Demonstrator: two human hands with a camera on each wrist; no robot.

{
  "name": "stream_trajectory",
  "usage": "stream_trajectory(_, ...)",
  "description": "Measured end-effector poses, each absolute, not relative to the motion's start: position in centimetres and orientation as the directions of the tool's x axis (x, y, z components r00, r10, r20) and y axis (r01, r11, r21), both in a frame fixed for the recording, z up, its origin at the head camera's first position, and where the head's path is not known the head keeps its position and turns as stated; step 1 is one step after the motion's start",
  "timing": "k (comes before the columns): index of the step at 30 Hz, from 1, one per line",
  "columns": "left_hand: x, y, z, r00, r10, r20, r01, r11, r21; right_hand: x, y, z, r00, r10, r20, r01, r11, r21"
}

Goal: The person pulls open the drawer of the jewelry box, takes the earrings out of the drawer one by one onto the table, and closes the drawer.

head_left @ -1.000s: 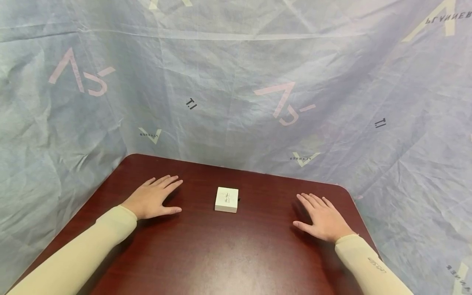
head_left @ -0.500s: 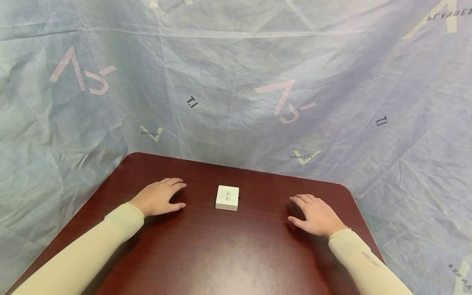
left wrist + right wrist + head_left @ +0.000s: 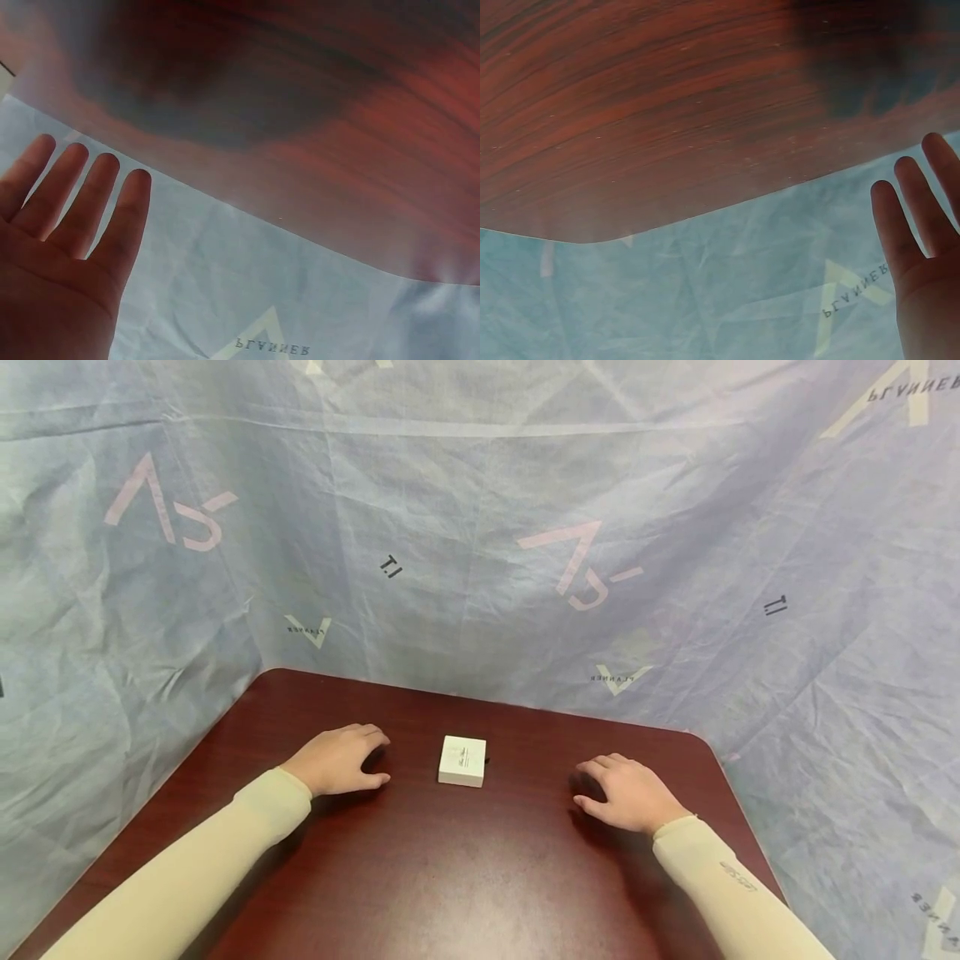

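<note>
A small white box (image 3: 462, 760) with dark lettering on its top lies flat on the table, between the two hands; a small dark tab shows at its right side. To its left is my left hand (image 3: 341, 762), thumb and fingers loosely bent and apart from the box. My right hand (image 3: 626, 792), farther off on the right, has its fingers bent in a relaxed way and holds nothing. The left wrist view has the left hand's fingers (image 3: 124, 217) spread over nothing. Likewise, fingers (image 3: 892, 225) of the right hand appear in the right wrist view. Neither wrist view shows the box.
The dark red wooden table (image 3: 450, 877) has rounded far corners. Pale grey-blue cloth (image 3: 450, 510) with printed letters hangs behind it and on both sides. Light-coloured sleeves (image 3: 187, 868) cover both forearms.
Both hands have moved inward, toward the box, and their fingers have gone from spread to more bent. The box stays where it was on the table.
</note>
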State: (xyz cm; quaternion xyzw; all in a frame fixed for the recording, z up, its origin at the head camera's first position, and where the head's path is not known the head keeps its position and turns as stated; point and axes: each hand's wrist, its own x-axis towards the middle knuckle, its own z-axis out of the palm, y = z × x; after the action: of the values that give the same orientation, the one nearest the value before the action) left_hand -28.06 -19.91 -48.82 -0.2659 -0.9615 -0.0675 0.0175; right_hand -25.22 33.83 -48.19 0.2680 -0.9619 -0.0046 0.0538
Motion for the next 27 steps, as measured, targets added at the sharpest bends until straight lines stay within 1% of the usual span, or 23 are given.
stream_trajectory(7, -28.3, -17.8, -48.5, -0.858, 0.512, 0.052, 0.514, 0.849, 0.121, -25.6, 32.9, -48.2, -0.844, -0.527, 0.102, -0.524, 0.850, 0.057)
stream_trajectory(11, -28.5, -16.2, -48.5, -0.845, 0.533, 0.044, 0.534, 0.837, 0.117, -25.8, 32.4, -48.1, -0.843, -0.532, 0.084, -0.529, 0.847, 0.055)
stream_trajectory(16, -28.9, -14.5, -48.8, -0.824, 0.566, 0.025, 0.566, 0.821, 0.081, -25.9, 31.7, -47.9, -0.840, -0.539, 0.065, -0.537, 0.842, 0.055)
stream_trajectory(27, -29.1, -12.3, -49.1, -0.786, 0.615, 0.056, 0.618, 0.784, 0.057, -25.9, 31.2, -48.0, -0.841, -0.536, 0.065, -0.533, 0.844, 0.060)
